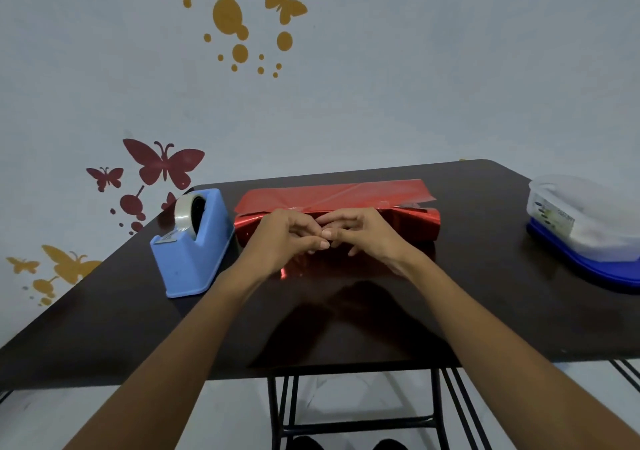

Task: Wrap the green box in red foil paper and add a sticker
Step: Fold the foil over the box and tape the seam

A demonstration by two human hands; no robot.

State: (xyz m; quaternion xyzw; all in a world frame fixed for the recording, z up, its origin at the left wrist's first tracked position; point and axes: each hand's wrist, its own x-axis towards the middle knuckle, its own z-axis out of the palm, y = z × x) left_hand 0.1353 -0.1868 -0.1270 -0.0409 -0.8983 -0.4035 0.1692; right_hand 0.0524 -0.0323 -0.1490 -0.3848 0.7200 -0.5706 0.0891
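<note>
Setting: pale wall [415, 68] with butterfly decals [162, 163]; dark table [485, 293].

Item 1, foil [332, 193]: red, at table centre, folded round a long block, presumably the box, with no green showing. A far flap lies flat at 12 o'clock; both ends stand open and unfolded.

Item 2, left hand [284, 238] and right hand [363, 234]: over the parcel's near top edge, fingers curled, tips meeting. Whether they pinch foil, tape or nothing cannot be told.

Item 3, dispenser [187, 259]: blue, clear tape loaded, at 9 o'clock, just beside the parcel.

Item 4, container [585, 221]: translucent, on a blue base, at 3 o'clock, well apart.

Progress, by judgement: the long wrap is about made and the seam is being secured. Left to do: both end folds, taping, sticker. No sticker is in view.
</note>
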